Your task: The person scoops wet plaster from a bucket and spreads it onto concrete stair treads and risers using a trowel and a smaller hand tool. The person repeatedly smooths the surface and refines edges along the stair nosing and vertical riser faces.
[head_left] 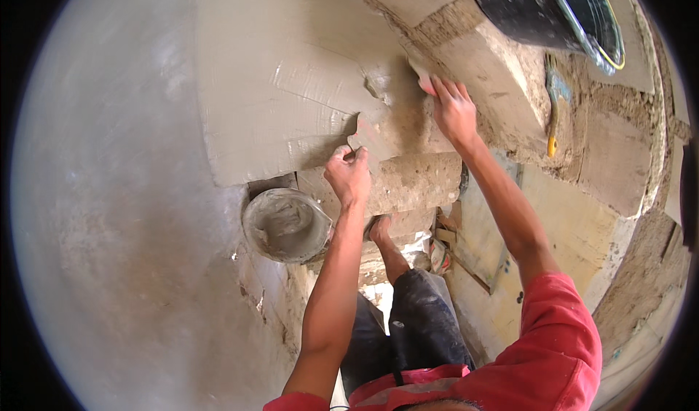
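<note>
My left hand (348, 176) is closed on a thin, flat scraper (368, 138) with pale grey and reddish smears, its uneven edge lying against a coat of wet grey plaster (269, 76). Farther up and to the right, my right hand (453, 112) pinches a second flat scraper (421, 72), pale with a pink part, near the corner where the plaster meets bare blocks. Between the two tools sits a raised lump of plaster (373, 87). Just left of my left forearm stands a bucket (256, 245) holding grey plaster mix.
A black bucket (520, 10) with a metal handle sits at the upper right. Below it a brush (553, 109) with a yellow-tipped handle lies on the rough ledge. Smooth grey wall (109, 192) fills the left side. My bare foot (380, 227) is on a step.
</note>
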The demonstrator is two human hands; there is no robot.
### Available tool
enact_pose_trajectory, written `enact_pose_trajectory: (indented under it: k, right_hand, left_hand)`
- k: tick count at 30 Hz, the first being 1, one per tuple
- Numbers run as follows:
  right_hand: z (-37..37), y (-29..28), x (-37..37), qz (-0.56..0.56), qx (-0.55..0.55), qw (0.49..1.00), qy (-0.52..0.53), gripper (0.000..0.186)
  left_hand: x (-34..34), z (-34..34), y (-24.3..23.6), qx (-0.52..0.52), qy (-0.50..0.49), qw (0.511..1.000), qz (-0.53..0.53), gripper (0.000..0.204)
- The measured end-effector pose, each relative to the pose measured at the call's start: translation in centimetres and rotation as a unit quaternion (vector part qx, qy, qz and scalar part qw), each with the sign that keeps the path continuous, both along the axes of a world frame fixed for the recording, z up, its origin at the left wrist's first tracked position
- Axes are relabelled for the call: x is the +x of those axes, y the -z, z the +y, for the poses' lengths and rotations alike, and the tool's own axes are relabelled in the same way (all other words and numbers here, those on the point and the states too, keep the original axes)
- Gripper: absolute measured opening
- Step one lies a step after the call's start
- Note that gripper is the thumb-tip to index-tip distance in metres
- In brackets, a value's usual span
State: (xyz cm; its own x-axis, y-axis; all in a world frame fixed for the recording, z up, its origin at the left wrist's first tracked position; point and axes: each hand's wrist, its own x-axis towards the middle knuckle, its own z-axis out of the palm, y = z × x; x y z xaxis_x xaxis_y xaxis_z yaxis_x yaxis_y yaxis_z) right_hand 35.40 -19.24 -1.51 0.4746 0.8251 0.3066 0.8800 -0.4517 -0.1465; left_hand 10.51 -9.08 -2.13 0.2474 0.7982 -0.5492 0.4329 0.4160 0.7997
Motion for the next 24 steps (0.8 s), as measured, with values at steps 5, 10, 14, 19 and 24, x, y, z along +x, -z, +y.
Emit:
enact_pose_trajectory:
  k: [5, 10, 14, 19, 24]
  right_hand:
    - [1.1, 3.1, -4.5, 0.023, -0.088, 0.994, 0.066, 0.042]
    - [-2.8, 1.6, -8.5, 0.080, -0.072, 0.994, 0.028, 0.034]
    - [-2.7, 0.4, -5.9, -0.032, -0.005, 0.994, 0.104, 0.028]
    - [1.3, 0.7, -3.2, 0.050, -0.065, 0.995, 0.058, 0.023]
    - [4.4, 0.5, -2.5, -0.059, 0.049, 0.993, 0.093, 0.035]
  left_hand:
    - [0.1, -1.3, 0.1, -0.007, -0.014, 0.999, -0.029, 0.018]
    - [-0.7, -1.6, 0.6, -0.029, -0.021, 0.999, 0.007, 0.020]
    - [-1.3, -1.7, 1.4, -0.033, -0.034, 0.999, -0.019, 0.021]
    - [-1.0, -2.1, 2.4, -0.009, -0.043, 0.997, -0.056, 0.020]
    - [-1.3, -2.1, 2.2, -0.010, -0.051, 0.995, -0.086, 0.020]
